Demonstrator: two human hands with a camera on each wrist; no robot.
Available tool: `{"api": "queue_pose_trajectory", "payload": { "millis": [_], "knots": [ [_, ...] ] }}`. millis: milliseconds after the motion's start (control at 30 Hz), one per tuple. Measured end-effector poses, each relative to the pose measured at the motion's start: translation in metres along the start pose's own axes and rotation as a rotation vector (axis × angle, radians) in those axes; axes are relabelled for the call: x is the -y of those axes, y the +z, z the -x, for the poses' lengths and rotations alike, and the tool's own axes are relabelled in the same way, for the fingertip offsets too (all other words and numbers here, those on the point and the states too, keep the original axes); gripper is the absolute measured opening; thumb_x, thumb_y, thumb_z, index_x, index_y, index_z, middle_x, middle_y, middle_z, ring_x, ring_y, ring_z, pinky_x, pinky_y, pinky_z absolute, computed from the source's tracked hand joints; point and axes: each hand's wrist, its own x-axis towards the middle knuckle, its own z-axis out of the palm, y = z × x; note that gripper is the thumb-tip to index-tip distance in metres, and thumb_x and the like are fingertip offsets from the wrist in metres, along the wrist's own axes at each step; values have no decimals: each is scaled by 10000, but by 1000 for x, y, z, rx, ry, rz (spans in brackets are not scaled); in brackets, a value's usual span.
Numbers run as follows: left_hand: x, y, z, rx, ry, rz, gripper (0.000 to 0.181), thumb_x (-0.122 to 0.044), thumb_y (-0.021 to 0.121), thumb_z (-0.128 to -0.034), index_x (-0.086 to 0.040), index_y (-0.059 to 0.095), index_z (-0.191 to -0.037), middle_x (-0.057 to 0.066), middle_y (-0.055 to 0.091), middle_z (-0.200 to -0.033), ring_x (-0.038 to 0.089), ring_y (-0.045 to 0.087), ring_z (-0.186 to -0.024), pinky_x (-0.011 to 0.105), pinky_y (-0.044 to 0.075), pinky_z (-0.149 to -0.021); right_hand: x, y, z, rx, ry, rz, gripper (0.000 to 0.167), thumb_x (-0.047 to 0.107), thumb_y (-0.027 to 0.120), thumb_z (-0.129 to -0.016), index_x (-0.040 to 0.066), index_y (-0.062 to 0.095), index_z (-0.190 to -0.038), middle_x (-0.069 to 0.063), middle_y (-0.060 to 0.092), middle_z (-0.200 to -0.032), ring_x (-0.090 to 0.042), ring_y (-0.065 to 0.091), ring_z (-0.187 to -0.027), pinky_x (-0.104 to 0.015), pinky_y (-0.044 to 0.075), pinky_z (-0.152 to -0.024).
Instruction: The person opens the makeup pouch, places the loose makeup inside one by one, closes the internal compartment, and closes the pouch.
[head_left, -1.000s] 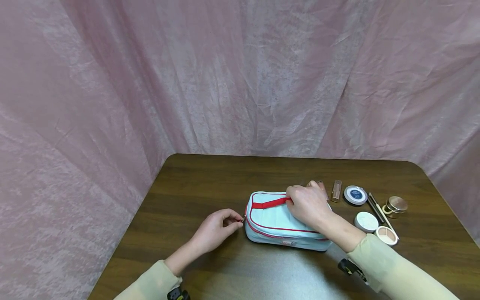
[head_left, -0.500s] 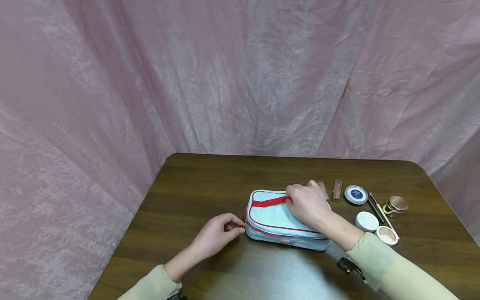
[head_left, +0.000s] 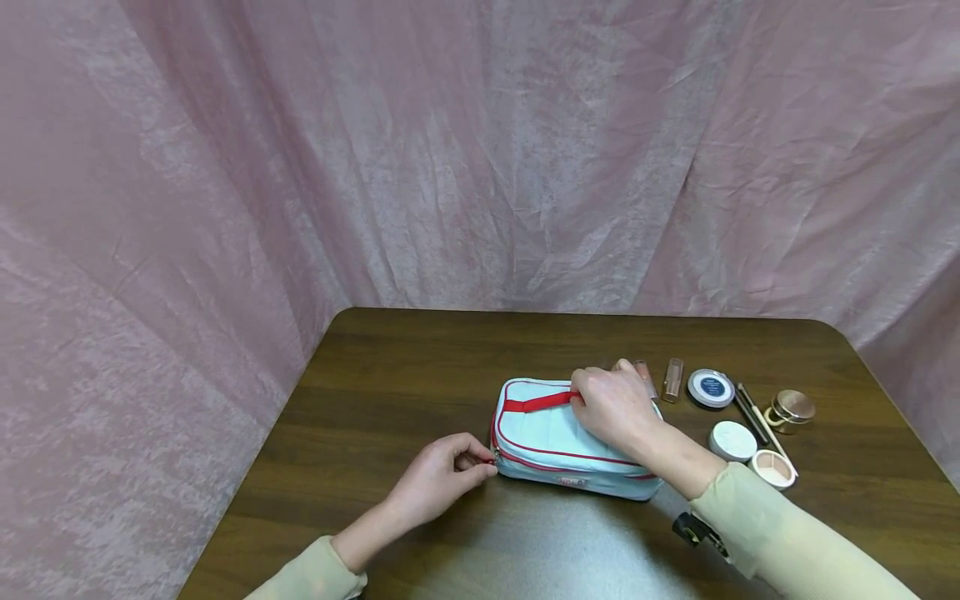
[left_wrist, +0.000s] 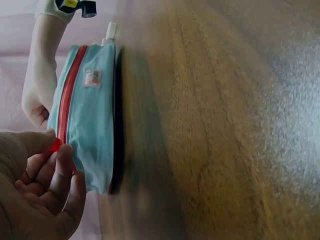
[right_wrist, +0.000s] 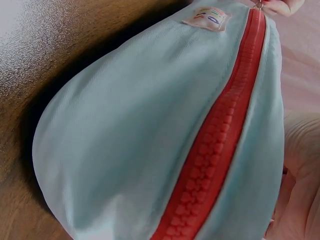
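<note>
A light blue pouch (head_left: 555,433) with red piping lies on the table. At its near left corner my left hand (head_left: 438,479) pinches a small red zipper pull (left_wrist: 56,145) between thumb and fingertips. My right hand (head_left: 618,408) grips the red strap (head_left: 542,402) on the pouch's top; its fingertips are hidden in the head view. In the right wrist view the teeth of the red zipper (right_wrist: 215,135) lie joined along the pouch's side, below a small label (right_wrist: 207,18).
Right of the pouch on the brown table (head_left: 420,358) lie a blue-centred compact (head_left: 711,389), a white round jar (head_left: 732,442), an open pale compact (head_left: 773,469), a gold-lidded jar (head_left: 792,408), slim sticks (head_left: 776,442) and two small tubes (head_left: 672,381). A pink curtain (head_left: 480,167) hangs behind.
My left hand has moved slightly toward the near side and right with the zipper pull, around the pouch's left corner. My right hand keeps its place on the strap.
</note>
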Motion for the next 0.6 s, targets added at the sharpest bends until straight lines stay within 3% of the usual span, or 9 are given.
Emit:
{"api": "queue_pose_trajectory", "payload": {
  "millis": [600],
  "knots": [
    [-6, 12, 3, -71, 111, -61, 81, -209, 817, -899, -227, 756, -950, -165, 669, -855, 39, 640, -747, 239, 532, -667, 1, 0, -1, 18, 10, 3, 168, 98, 737, -819, 162, 633, -704, 36, 577, -636, -167, 528, -534, -390, 362, -662]
  ]
}}
